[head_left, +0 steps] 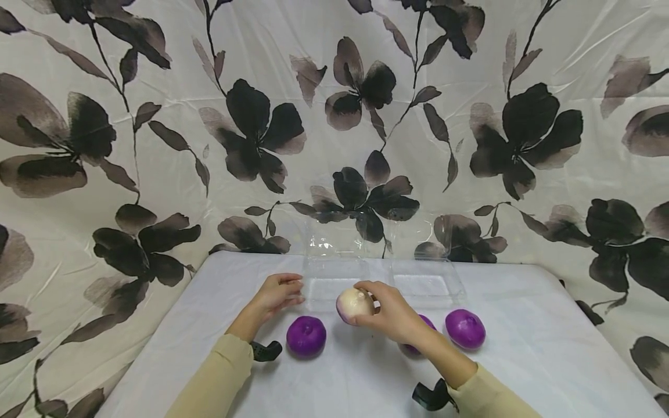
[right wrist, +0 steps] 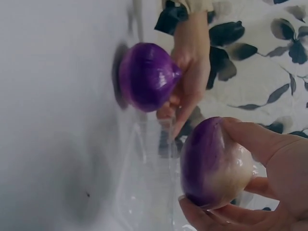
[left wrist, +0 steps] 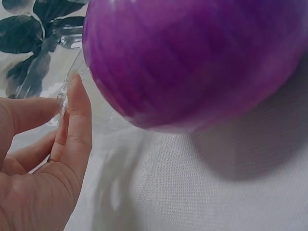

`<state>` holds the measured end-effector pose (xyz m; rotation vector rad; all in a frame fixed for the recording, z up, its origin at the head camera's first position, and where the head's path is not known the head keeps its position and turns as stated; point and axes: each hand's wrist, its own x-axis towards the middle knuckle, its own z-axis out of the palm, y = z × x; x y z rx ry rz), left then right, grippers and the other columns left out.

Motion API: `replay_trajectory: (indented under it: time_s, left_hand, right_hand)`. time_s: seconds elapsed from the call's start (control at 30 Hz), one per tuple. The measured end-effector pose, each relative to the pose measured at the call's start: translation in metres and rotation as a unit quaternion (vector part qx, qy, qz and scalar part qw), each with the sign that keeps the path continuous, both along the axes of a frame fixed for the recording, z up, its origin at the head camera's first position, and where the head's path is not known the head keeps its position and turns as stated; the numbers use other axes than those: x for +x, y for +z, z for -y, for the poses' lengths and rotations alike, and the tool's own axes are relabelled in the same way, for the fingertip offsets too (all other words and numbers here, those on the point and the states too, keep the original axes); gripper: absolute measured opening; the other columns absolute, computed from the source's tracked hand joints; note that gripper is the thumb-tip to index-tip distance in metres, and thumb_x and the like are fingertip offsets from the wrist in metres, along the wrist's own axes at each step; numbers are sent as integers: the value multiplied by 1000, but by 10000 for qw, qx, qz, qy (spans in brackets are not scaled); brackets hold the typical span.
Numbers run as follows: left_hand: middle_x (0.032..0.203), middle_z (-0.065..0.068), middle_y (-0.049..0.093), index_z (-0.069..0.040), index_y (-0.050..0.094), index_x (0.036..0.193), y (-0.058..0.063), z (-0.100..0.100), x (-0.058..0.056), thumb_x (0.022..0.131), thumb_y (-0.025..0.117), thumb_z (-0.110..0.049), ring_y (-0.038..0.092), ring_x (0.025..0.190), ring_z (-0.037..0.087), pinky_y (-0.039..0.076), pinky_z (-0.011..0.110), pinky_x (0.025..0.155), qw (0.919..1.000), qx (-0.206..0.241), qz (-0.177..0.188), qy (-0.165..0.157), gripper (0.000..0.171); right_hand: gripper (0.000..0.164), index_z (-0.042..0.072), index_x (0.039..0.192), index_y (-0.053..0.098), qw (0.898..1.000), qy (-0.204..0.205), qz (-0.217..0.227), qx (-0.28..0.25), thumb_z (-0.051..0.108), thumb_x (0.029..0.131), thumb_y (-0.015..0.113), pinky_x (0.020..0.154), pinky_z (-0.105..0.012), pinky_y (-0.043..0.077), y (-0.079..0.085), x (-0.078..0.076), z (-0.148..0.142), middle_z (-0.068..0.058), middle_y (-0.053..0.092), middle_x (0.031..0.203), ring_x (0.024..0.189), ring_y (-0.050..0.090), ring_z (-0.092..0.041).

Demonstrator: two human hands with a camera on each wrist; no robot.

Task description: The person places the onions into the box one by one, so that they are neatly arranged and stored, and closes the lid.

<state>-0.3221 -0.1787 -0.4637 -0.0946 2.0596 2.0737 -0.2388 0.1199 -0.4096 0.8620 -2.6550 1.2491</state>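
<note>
My right hand (head_left: pixel 392 310) holds a purple-and-white onion (head_left: pixel 353 306) above the table, thumb and fingers curled round its sides. In the right wrist view the onion's purple side faces left and its pale side lies toward the palm. At the left edge of a clear plastic container (head_left: pixel 334 288), my left hand (head_left: pixel 277 296) pinches the thin rim between thumb and fingers, as the left wrist view shows. A purple onion (head_left: pixel 306 337) rests on the table just right of the left wrist and fills much of that wrist's view.
Another purple onion (head_left: pixel 465 329) lies on the right, and one more (head_left: pixel 427 320) is partly hidden behind my right forearm. A second clear tray section (head_left: pixel 425 284) sits right of the first; transparent lids (head_left: pixel 334 241) stand raised behind. White cloth (head_left: pixel 522 360) covers the table before a flowered backdrop (head_left: pixel 355 116).
</note>
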Motion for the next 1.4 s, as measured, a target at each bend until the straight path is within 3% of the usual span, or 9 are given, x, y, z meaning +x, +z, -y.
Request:
replay_trajectory:
  time_s: [0.17,0.47,0.67,1.07,1.4]
  left_hand:
    - [108,11,55,14,46,142,1,0,0,101,59,0,62,92,21,63,28,79,10000,17,-39,-7,46]
    - [109,12,55,15,46,142,-1,1,-2,100,59,2,62,93,22,63,29,80,10000,42,-12,-27,45]
    - [109,12,56,15,46,141,1,1,-2,100,59,1,67,87,21,63,29,78,10000,19,-30,-50,45]
    - [113,14,54,15,45,143,0,2,0,101,59,1,66,93,23,63,30,81,9999,-35,-21,-100,46]
    - [109,12,54,13,45,143,-1,4,-2,100,59,1,66,91,24,63,31,80,9998,-60,-17,-186,47]
  right_hand:
    - [61,2,132,62,9997,-139,-213,2,22,81,88,82,-38,61,5,-9,8,-14,67,119,102,65,-24]
    - [55,5,128,65,9978,-527,-293,-287,24,81,87,81,-41,60,4,-22,27,-10,69,117,99,63,-22]
    - [57,4,127,65,9953,-901,-259,-248,28,81,87,76,-32,56,-6,-36,39,-12,68,114,94,61,-20]
    - [59,1,128,63,9935,-1086,-213,-264,33,83,84,79,-38,55,-35,-63,61,-15,66,112,97,60,-25]
    - [57,4,127,64,9943,-1032,-248,-46,35,84,84,86,-42,54,-42,-77,70,-15,67,113,103,61,-28]
